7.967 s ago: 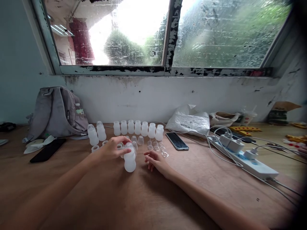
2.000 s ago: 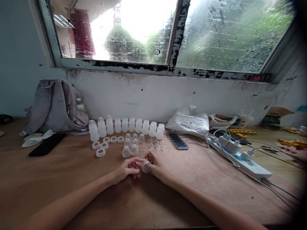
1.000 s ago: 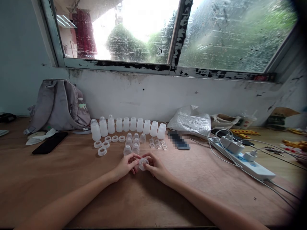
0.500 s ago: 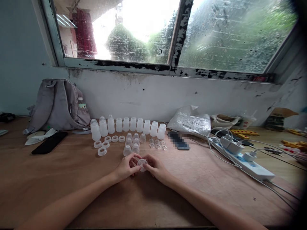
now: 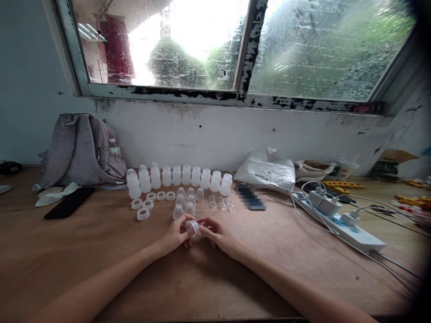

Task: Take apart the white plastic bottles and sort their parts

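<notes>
My left hand (image 5: 178, 233) grips a small translucent baby bottle cap (image 5: 192, 228), turned on its side, between thumb and fingers. At its right edge, my right hand (image 5: 215, 231) has thumb and forefinger closed in against it; fine contact is hard to see. Just beyond my hands stand several clear dome caps (image 5: 190, 208) in short rows. White screw rings (image 5: 143, 214) lie to their left. Several nipples (image 5: 221, 205) with round rims lie to the right. Behind them, frosted baby bottles (image 5: 177, 175) stand in a curved row, the leftmost ones (image 5: 134, 185) with domed tops.
At the left are a grey backpack (image 5: 81, 148) and a black phone (image 5: 69, 203). A blurred dark item (image 5: 251, 197) lies right of the nipples, before a silvery plastic bag (image 5: 266, 168). A white power strip (image 5: 350, 231) with cables runs along the right.
The cap has turned from facing up at me to lying sideways, and it has shifted slightly left. My right thumb has moved off its face to its edge.
</notes>
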Motion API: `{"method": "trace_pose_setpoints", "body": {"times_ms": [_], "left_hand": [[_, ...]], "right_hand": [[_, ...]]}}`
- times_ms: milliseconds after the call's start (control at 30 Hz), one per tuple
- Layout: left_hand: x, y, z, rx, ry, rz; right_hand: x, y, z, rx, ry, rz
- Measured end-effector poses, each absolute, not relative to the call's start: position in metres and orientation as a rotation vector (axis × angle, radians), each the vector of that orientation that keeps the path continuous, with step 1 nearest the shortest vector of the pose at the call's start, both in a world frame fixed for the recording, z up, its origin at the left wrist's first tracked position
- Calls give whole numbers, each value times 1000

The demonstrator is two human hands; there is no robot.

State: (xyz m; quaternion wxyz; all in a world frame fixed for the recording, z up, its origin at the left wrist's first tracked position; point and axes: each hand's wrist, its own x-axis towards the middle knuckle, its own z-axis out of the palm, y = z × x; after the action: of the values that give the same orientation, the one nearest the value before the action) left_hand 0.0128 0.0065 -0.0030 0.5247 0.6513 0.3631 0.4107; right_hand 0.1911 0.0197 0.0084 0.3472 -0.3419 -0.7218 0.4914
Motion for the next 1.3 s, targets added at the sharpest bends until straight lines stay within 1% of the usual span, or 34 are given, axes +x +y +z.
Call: {"method": "trace_pose_setpoints", "body": {"times_ms": [167,367,600,700,833,900,1000,1100,1300], "left_hand": [[14,6,-4,1583,857,966],[15,4,2,1522,886,990],[6,-2,14,1785,1109,1211],[-8,14,22,2004,1286,1257],[-32,63,41,2186,1784,1280],[-43,91,50,2112,2054,1178],[-52,125,58,2121,2348,916],[-54,145,60,2160,2459,809],[-53,154,58,2236,2437,886]], "right_hand": [[192,19,8,-871,-1874,1306],[193,22,7,-814,-1767,1448],[195,27,3,-791,-1572,1515],[195,28,2,-801,-1552,1517],[195,28,2,-827,-1556,1507],[195,27,3,-838,-1556,1499],[195,27,3,-846,-1563,1493],[195,27,3,-849,-1595,1501],[196,28,0,-851,-1611,1507]]}}
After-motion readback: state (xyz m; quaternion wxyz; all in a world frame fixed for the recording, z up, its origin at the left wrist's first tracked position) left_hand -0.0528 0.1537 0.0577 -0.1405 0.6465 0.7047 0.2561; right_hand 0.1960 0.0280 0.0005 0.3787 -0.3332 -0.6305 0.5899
